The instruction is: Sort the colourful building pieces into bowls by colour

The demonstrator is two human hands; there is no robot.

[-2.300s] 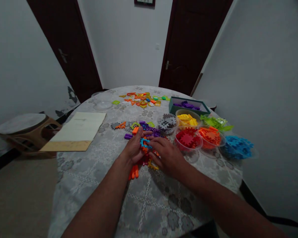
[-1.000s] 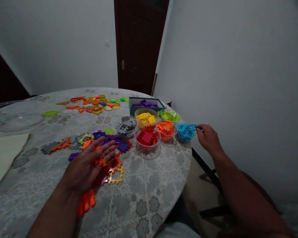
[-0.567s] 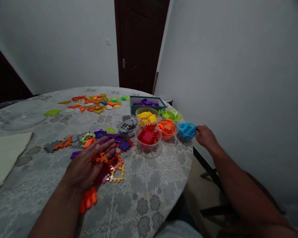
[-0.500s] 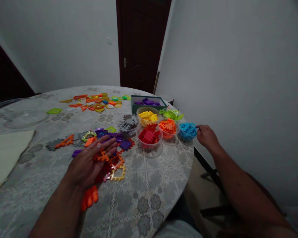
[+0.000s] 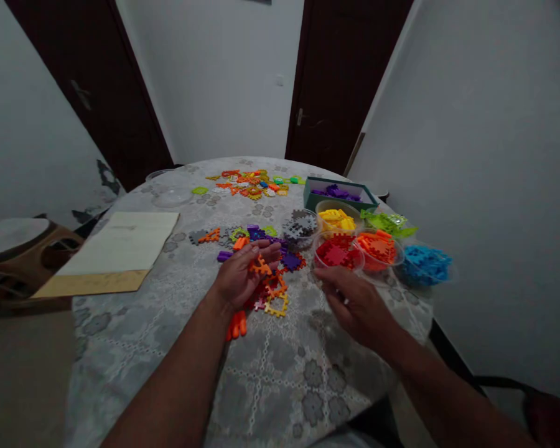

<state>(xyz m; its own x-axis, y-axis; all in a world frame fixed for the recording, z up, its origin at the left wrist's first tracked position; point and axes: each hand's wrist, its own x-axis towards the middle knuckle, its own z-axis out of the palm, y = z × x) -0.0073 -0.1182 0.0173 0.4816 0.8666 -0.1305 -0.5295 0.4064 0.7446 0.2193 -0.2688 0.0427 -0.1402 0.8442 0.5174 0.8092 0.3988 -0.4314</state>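
Note:
My left hand (image 5: 240, 274) is palm up with its fingers stretched out. In it lies an orange toothed plastic interlocking piece (image 5: 260, 266), held by the thumb and palm. My right hand (image 5: 352, 305) is over the tablecloth, just in front of the tub of red pieces (image 5: 340, 250). Its fingers are loosely apart, and I see nothing in them. Under and beside my left hand lie a yellow square frame piece (image 5: 277, 305), a purple piece (image 5: 291, 261) and orange rods (image 5: 236, 326).
Clear tubs hold grey (image 5: 300, 225), yellow (image 5: 338, 219), orange (image 5: 378, 249) and blue pieces (image 5: 424, 264). Green pieces (image 5: 389, 223) stand behind them. A dark green box (image 5: 313, 200) holds purple pieces. Mixed pieces (image 5: 252, 185) lie at the back, paper (image 5: 116, 242) at the left.
A blue piece left my hands, and my right hand went to the blue tub at the right, then came back left. The orange piece stays in my left hand. The view turned right, then back.

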